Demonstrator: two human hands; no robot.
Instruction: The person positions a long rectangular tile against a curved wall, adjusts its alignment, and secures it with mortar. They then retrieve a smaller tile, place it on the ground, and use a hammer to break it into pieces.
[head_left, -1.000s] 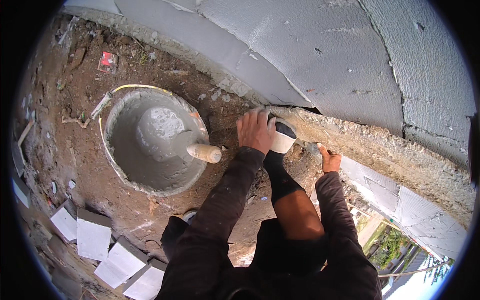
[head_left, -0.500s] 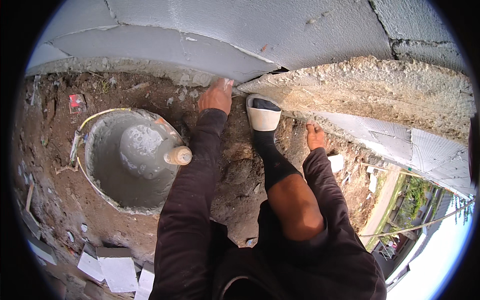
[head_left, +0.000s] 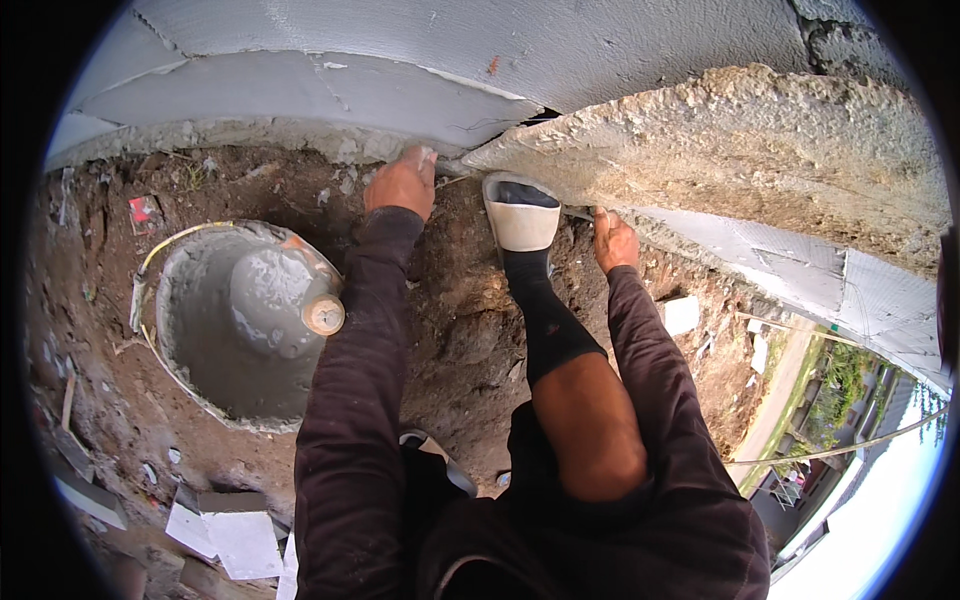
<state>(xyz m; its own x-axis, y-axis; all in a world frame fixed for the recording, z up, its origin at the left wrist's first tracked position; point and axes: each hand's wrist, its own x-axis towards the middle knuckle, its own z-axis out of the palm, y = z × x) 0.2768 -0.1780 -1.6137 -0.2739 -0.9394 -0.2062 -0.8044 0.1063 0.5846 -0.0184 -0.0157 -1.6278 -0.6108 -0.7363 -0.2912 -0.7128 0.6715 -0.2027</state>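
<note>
My left hand (head_left: 401, 186) is closed, low against the mortar-smeared base of the grey block wall (head_left: 300, 92). Grey mortar marks its fingertips, and the fingers hide whatever they may grip. My right hand (head_left: 615, 241) is curled under the edge of the rough concrete slab or post (head_left: 720, 150), on the far side of my foot. What it may hold is hidden too. Between the hands my foot, in a white slip-on shoe (head_left: 522, 226) and dark sock, is set against that concrete. A thin strip (head_left: 577, 212) shows between shoe and right hand; I cannot tell what it is.
Left of my left arm stands a bucket of wet grey mortar (head_left: 215, 360), with a round tool handle (head_left: 323, 315) at its rim. Broken white block pieces (head_left: 243, 545) lie lower left. A pale block chunk (head_left: 682, 315) sits beside my right forearm on rough soil.
Both hands have shifted a little left, the right one up closer to the shoe. The view has moved slightly, and my other shoe now shows below.
</note>
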